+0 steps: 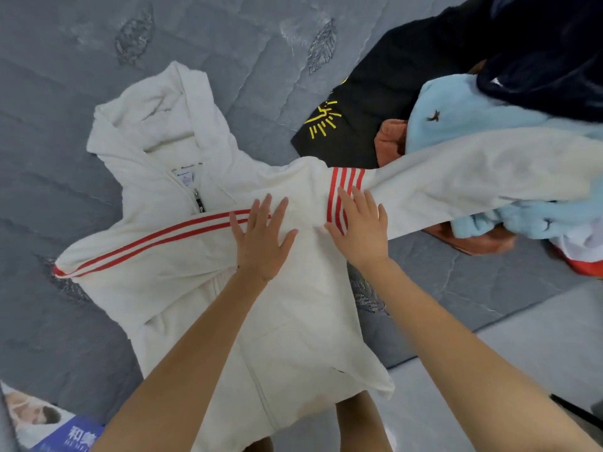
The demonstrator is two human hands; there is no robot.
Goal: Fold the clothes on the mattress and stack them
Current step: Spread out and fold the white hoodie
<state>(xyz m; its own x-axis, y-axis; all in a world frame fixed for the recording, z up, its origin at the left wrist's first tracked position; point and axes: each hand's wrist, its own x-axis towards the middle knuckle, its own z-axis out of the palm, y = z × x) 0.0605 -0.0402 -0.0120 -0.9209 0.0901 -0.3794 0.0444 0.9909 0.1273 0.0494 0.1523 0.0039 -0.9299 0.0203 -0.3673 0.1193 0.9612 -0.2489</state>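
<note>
1. A white hoodie (182,262) with red stripes lies spread on the grey mattress (65,109).
2. The left hand (261,236) presses flat on its chest, fingers spread.
3. The right hand (362,226) lies flat by the striped shoulder.
4. One sleeve reaches a clothes pile (473,102), maybe resting on it.

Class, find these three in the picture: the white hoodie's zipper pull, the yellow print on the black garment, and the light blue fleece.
zipper pull (198,203), head view, on its dark tab.
yellow print (322,126), head view, on its ray lines.
light blue fleece (456,106), head view, on its upper part.
</note>
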